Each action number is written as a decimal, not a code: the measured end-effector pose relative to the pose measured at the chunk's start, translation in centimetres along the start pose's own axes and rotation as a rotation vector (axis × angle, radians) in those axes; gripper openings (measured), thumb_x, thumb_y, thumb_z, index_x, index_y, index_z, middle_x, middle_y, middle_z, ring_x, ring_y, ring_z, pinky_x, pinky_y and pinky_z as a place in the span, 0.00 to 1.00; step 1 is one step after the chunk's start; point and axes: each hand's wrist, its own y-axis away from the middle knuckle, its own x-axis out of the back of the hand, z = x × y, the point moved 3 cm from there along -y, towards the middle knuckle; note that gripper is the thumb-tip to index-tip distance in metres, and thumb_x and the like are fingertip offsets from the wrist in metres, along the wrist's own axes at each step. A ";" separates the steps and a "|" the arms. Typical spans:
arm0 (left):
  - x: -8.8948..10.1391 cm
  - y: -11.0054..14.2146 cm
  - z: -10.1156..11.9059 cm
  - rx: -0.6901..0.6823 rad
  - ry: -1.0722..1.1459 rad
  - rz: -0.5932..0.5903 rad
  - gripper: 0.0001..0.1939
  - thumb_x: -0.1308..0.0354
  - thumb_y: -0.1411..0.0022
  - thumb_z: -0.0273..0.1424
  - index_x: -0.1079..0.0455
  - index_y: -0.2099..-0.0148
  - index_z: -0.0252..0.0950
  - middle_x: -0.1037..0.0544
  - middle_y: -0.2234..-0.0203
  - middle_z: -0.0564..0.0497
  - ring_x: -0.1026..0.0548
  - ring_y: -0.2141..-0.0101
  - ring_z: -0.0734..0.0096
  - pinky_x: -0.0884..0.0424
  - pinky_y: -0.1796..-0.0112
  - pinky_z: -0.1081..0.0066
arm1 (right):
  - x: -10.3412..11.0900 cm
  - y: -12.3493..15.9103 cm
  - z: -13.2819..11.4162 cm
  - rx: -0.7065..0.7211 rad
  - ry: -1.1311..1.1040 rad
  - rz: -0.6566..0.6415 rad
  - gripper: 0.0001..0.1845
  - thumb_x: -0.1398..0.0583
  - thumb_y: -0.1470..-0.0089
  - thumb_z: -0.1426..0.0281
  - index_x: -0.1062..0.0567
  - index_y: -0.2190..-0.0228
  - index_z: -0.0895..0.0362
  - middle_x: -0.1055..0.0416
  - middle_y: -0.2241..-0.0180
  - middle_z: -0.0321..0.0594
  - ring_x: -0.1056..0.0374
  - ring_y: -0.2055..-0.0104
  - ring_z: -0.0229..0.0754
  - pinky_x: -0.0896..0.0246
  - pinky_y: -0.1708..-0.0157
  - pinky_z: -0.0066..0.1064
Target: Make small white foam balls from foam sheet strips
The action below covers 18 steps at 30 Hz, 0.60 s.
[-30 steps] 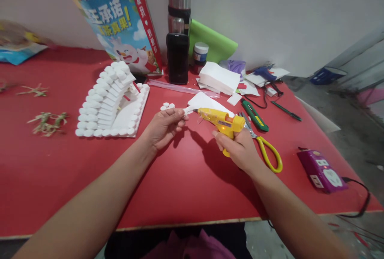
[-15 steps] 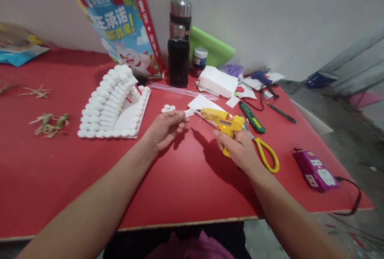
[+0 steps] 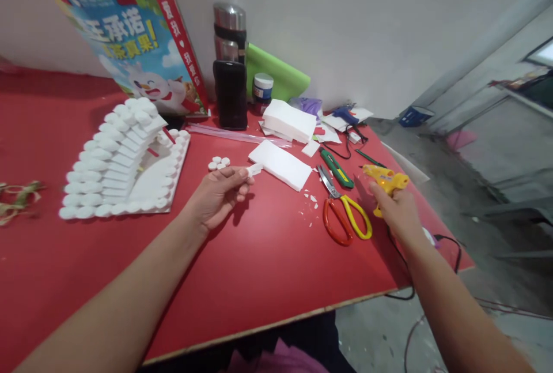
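Pinches strip (image 3: pixel 255 169) by one end with left hand (image 3: pixel 222 194), above table (image 3: pixel 268 269), probably to leave other end free. Wraps right hand (image 3: pixel 395 208) around glue gun (image 3: pixel 387 181), beside scissors (image 3: pixel 337 224), perhaps for safe distance from strip.

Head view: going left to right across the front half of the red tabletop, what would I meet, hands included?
Straw-like bundle → white stepped model → left hand pinching a small white strip → flat white rectangle → scissors → right hand gripping the yellow glue gun.
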 end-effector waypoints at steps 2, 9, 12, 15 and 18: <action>-0.1 0.1 -0.1 0.006 -0.018 -0.006 0.19 0.18 0.57 0.34 0.20 0.70 0.27 0.21 0.75 0.50 0.32 0.80 0.86 0.35 0.81 0.85 | -0.4 0.4 0.7 -0.073 0.063 -0.013 0.30 0.38 0.48 0.43 0.23 0.75 0.59 0.30 0.82 0.40 0.35 0.79 0.43 0.45 0.79 0.33; -0.4 0.5 -0.5 0.038 -0.093 -0.093 0.18 0.19 0.54 0.37 0.20 0.70 0.30 0.20 0.76 0.50 0.31 0.81 0.84 0.32 0.80 0.82 | -1.2 0.2 0.8 -0.076 0.193 -0.084 0.31 0.38 0.51 0.40 0.24 0.72 0.58 0.27 0.78 0.45 0.33 0.76 0.47 0.44 0.75 0.37; -0.5 0.7 -0.6 0.014 -0.123 -0.116 0.17 0.21 0.51 0.38 0.20 0.68 0.31 0.19 0.75 0.50 0.30 0.82 0.82 0.30 0.79 0.80 | 0.5 1.7 0.6 0.016 0.308 -0.075 0.33 0.39 0.51 0.40 0.23 0.68 0.59 0.23 0.72 0.50 0.29 0.72 0.52 0.40 0.72 0.40; -0.7 0.8 -0.7 0.009 -0.138 -0.113 0.17 0.21 0.51 0.38 0.21 0.68 0.31 0.20 0.76 0.50 0.30 0.82 0.82 0.28 0.77 0.78 | 3.2 5.1 -2.6 0.227 0.472 0.106 0.32 0.43 0.42 0.44 0.20 0.59 0.60 0.21 0.64 0.59 0.25 0.63 0.63 0.36 0.66 0.48; -0.9 0.9 -0.8 0.007 -0.138 -0.114 0.18 0.21 0.52 0.39 0.21 0.69 0.31 0.19 0.76 0.50 0.29 0.82 0.82 0.27 0.76 0.78 | 3.9 8.3 -8.6 0.359 0.305 0.251 0.21 0.43 0.35 0.52 0.17 0.59 0.53 0.19 0.64 0.51 0.23 0.61 0.57 0.33 0.60 0.48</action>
